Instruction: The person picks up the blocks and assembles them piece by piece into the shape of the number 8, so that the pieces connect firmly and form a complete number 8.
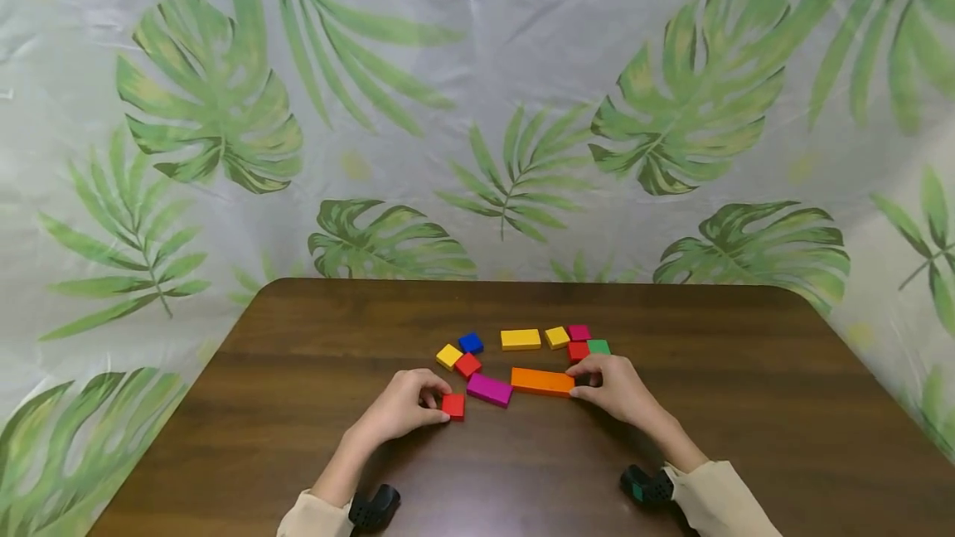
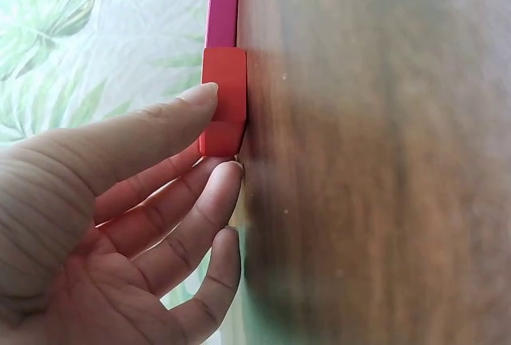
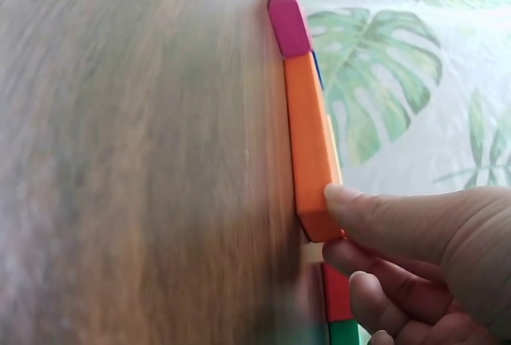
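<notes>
My left hand (image 1: 406, 406) pinches a small red block (image 1: 453, 407) between thumb and fingers on the brown table; the left wrist view shows the thumb on the red block's (image 2: 226, 93) near face. Just right of it lies a magenta block (image 1: 489, 389), set at a slant. A long orange block (image 1: 543, 382) follows, its left end close to the magenta one. Thumb and fingers of my right hand (image 1: 613, 388) grip the orange block's right end, as the right wrist view also shows on the orange block (image 3: 311, 145).
Behind the left hand sit a second red block (image 1: 468, 365), a yellow block (image 1: 449, 356) and a blue block (image 1: 471, 343). Farther back are a long yellow block (image 1: 520, 340), a small yellow block (image 1: 556, 337), a crimson block (image 1: 579, 332), another red block (image 1: 578, 351) and a green block (image 1: 599, 346).
</notes>
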Demonstrator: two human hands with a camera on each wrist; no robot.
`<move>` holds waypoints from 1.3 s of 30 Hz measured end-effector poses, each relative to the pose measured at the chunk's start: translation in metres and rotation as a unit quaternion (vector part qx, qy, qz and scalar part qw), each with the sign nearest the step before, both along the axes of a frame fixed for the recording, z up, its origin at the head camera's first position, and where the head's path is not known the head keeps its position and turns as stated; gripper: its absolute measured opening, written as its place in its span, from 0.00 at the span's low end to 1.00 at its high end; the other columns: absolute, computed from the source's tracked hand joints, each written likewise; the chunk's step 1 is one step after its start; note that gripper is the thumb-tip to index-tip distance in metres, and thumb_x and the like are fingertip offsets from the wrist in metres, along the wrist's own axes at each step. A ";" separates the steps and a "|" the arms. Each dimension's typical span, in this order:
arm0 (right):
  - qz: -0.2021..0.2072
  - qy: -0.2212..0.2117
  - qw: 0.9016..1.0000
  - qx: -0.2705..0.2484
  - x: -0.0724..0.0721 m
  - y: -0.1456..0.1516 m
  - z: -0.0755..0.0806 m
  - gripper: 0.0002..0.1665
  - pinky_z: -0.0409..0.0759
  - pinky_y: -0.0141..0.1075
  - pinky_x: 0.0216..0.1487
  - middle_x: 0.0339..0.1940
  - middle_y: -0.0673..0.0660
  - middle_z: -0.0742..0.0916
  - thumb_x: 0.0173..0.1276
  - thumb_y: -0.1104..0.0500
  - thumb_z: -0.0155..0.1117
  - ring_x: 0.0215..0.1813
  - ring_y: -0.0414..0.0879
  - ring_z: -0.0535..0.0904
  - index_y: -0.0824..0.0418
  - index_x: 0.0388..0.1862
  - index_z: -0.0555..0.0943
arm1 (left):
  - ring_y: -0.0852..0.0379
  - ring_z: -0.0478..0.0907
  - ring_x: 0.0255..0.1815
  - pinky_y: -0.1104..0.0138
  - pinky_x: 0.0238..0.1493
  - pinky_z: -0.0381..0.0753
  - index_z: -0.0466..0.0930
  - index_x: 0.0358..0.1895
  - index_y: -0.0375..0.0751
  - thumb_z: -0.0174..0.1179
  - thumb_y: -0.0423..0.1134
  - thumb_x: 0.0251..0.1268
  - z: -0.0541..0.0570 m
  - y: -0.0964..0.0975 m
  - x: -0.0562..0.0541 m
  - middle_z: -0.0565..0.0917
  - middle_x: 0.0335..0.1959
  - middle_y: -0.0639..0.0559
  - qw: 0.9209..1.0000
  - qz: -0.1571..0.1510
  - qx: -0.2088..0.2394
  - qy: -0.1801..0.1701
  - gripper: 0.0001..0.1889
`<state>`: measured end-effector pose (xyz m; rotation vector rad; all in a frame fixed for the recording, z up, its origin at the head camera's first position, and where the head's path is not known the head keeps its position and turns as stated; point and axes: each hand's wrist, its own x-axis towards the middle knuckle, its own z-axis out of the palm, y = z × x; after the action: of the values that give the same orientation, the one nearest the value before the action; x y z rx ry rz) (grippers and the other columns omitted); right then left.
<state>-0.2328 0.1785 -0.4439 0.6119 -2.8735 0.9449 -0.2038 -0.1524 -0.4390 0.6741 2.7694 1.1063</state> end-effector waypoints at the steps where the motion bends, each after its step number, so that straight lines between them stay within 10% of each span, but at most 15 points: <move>1: 0.000 0.001 1.000 -0.001 0.000 0.002 0.000 0.11 0.68 0.26 0.27 0.32 0.52 0.85 0.53 0.62 0.71 0.25 0.34 0.67 0.60 0.38 0.85 | 0.68 0.71 0.25 0.75 0.29 0.73 0.82 0.39 0.36 0.70 0.32 0.48 0.000 0.000 0.000 0.81 0.32 0.49 1.000 -0.001 0.000 0.001 0.13; 25: 0.050 -0.017 0.999 -0.003 0.028 0.032 0.003 0.11 0.69 0.26 0.27 0.34 0.52 0.86 0.55 0.61 0.70 0.24 0.29 0.66 0.60 0.39 0.85 | 0.68 0.72 0.26 0.76 0.29 0.74 0.82 0.36 0.34 0.72 0.34 0.45 0.000 0.011 0.004 0.80 0.28 0.47 0.999 -0.041 0.003 -0.012 0.14; 39: 0.107 -0.019 0.994 -0.024 0.043 0.021 0.002 0.11 0.68 0.25 0.25 0.33 0.50 0.86 0.54 0.60 0.71 0.24 0.28 0.65 0.58 0.38 0.84 | 0.65 0.73 0.26 0.75 0.29 0.74 0.82 0.38 0.34 0.73 0.33 0.44 0.006 0.014 0.013 0.82 0.28 0.48 1.000 -0.004 0.003 -0.029 0.15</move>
<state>-0.1894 0.1991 -0.4421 0.9221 -2.8509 1.0580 -0.1912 -0.1383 -0.4331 0.6419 2.7141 1.1137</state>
